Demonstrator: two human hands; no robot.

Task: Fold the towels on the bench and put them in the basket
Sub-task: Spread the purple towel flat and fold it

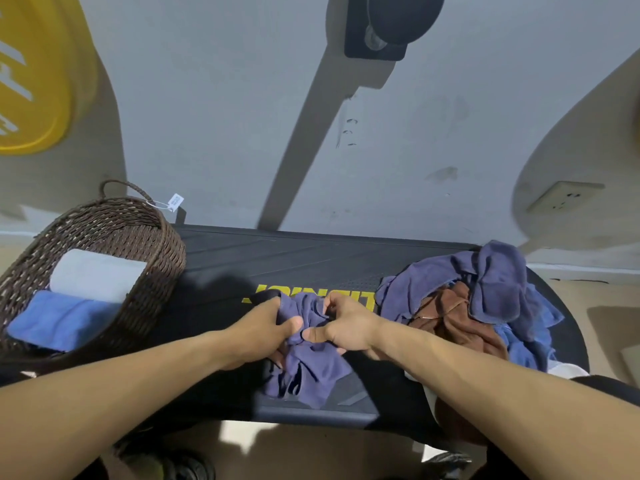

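A grey wall (pixel 207 116) is seen behind the black worktop (pixel 277 258). At its left a wicker basket (pixel 162 244) is set, holding folded towels. A purple towel (pixel 311 368), long axis running toward the viewer, is clamped mid-worktop by left hand (pixel 266 327) and right hand (pixel 346 323).

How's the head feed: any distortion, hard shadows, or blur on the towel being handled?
Head view: wide-angle bends the bench edges; hard shadows streak the wall; purple towel gripped by left hand and right hand is slightly soft but readable.
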